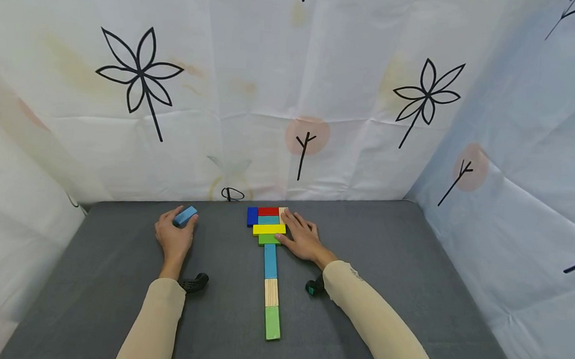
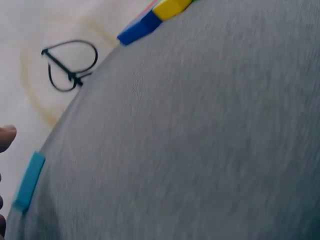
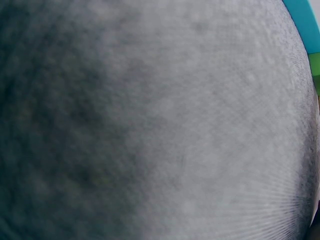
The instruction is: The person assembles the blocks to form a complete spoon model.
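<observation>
My left hand (image 1: 174, 241) pinches a light blue block (image 1: 186, 215) between thumb and fingers, left of a flat arrangement of coloured blocks. The left wrist view catches only fingertips beside that block (image 2: 29, 182). With fingers spread and fairly straight, my right hand (image 1: 306, 241) rests at the arrangement's right side. Its fingertips touch a plain wood block (image 1: 282, 214), and its thumb lies at a green block (image 1: 267, 239). Around these lie a dark blue block (image 1: 252, 216), a red block (image 1: 268, 211), a teal block (image 1: 268, 220) and a yellow block (image 1: 268, 230).
Below the green block runs a column: a blue block (image 1: 271, 261), a wood block (image 1: 271, 292) and a light green block (image 1: 272, 323). All lie on a grey tabletop (image 1: 221, 317). A white patterned cloth (image 1: 253, 91) hangs behind. Dark wrist cameras sit at both cuffs.
</observation>
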A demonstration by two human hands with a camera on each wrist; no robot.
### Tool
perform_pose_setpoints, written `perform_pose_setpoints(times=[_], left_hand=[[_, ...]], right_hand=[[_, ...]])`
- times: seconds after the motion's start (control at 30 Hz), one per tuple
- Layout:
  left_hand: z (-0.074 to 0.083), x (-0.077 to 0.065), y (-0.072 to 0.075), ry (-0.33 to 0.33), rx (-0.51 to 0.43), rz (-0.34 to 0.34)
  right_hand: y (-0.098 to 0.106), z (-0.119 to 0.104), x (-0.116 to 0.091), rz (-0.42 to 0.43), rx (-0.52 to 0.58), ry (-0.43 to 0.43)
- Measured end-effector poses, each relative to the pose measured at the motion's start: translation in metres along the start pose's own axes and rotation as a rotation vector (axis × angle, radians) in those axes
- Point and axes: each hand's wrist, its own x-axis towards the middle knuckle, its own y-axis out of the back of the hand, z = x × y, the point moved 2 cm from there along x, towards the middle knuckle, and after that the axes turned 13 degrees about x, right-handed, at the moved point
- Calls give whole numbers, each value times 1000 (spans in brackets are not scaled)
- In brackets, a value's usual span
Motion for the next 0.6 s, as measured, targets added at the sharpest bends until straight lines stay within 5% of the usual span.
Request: perform_pose_setpoints(times=[0.33, 0.6], left_hand=[[-14, 9, 9, 55, 140, -146], [-15, 17, 8, 92, 229, -198]], right_hand=[[1, -2, 0, 4, 6, 10], [2, -2, -1, 1, 16, 7]])
